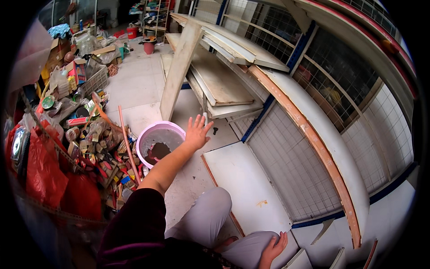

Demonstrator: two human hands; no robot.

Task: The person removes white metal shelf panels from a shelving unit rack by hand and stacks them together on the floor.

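My left hand (197, 133) reaches forward with its fingers spread, just right of a pink basin (139, 142). The forearm passes over the basin's right side. Inside the basin is murky grey water with a dark patch; part of it is hidden by my arm. Ahead of the fingers is a small pale upright piece (205, 118) under the shelf boards; whether I touch it cannot be told. My right hand (274, 247) rests by my right knee, its fingers stretched and nothing seen in it. A white shelf board (246, 179) lies low on the right, by my knees.
Loose shelf boards (226, 83) are stacked at the rack, with one plank (179, 74) leaning upright. A long curved board (309, 130) slants along the wire-mesh back (295, 166). Brushes, bags and packages (96, 152) heap up on the left. A red bucket (132, 32) stands far back.
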